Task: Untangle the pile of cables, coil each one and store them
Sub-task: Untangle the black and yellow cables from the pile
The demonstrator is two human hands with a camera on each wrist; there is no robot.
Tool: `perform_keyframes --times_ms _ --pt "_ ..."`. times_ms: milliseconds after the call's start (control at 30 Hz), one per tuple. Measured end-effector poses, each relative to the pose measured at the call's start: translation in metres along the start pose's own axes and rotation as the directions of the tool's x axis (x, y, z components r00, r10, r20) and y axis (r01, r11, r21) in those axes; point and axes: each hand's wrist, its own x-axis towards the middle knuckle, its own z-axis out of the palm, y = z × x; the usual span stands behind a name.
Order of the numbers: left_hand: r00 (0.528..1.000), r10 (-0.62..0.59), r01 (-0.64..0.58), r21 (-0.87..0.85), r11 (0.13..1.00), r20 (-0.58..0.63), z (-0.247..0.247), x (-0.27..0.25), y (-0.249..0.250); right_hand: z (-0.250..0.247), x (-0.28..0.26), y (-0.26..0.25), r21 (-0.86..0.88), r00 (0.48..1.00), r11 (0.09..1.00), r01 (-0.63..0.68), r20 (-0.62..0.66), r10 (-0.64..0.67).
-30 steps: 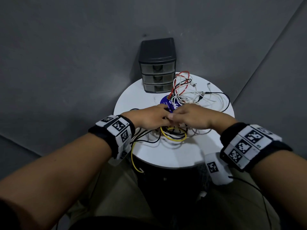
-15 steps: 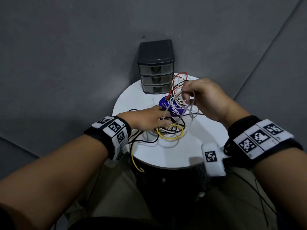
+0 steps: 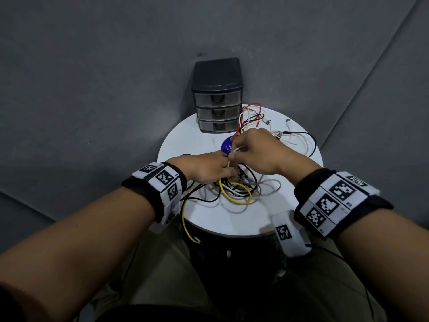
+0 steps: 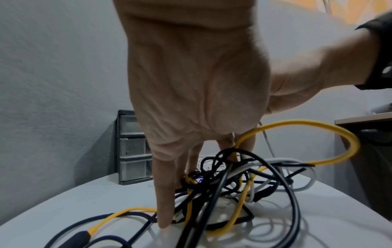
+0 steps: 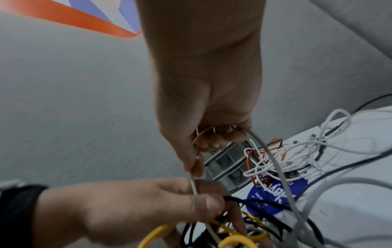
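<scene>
A tangle of yellow (image 3: pixel 236 202), black (image 3: pixel 202 201) and grey cables lies on the round white table (image 3: pixel 243 219). My right hand (image 3: pixel 235 152) pinches the grey cable (image 5: pixel 193 184) between thumb and forefinger (image 5: pixel 194 169) and keeps loops of it in its curled fingers. Just below it, my left hand (image 3: pixel 226 166) pinches the same cable under its thumb (image 5: pixel 203 201). Its other fingers (image 4: pixel 165 201) reach down into the pile. A yellow loop (image 4: pixel 297 121) arches beside them.
A dark three-drawer unit (image 3: pixel 217 98) stands at the back of the table, drawers closed. White and red cables (image 3: pixel 250 119) lie loose at the back right, over a blue round sticker (image 3: pixel 226 145). One yellow end (image 3: pixel 184 219) hangs over the front left edge.
Half a second ago my right hand was raised high with grey loops; it has come back down to the left hand. The left hand has stayed on the pile.
</scene>
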Motion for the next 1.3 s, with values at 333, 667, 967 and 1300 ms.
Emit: perform_keyframes --times_ms 333,667,967,1300 --pt "0.998 -0.033 0.028 0.119 0.993 0.044 0.006 -0.010 -0.014 -0.040 0.006 0.003 0.769 0.855 0.611 0.187 -0.433 0.284" --pt "0.999 -0.050 0.048 0.117 0.992 0.014 -0.006 -0.011 -0.006 -0.045 0.001 0.007 0.844 0.817 0.490 0.219 -0.433 0.380" --pt "0.991 0.085 -0.090 -0.045 0.995 -0.102 -0.012 0.001 0.014 -0.034 -0.009 0.016 0.838 0.937 0.531 0.126 -0.277 0.215" --pt "0.979 0.149 -0.183 -0.269 0.946 -0.142 -0.011 0.026 0.033 -0.019 -0.017 0.023 0.716 0.992 0.692 0.092 -0.125 -0.003"
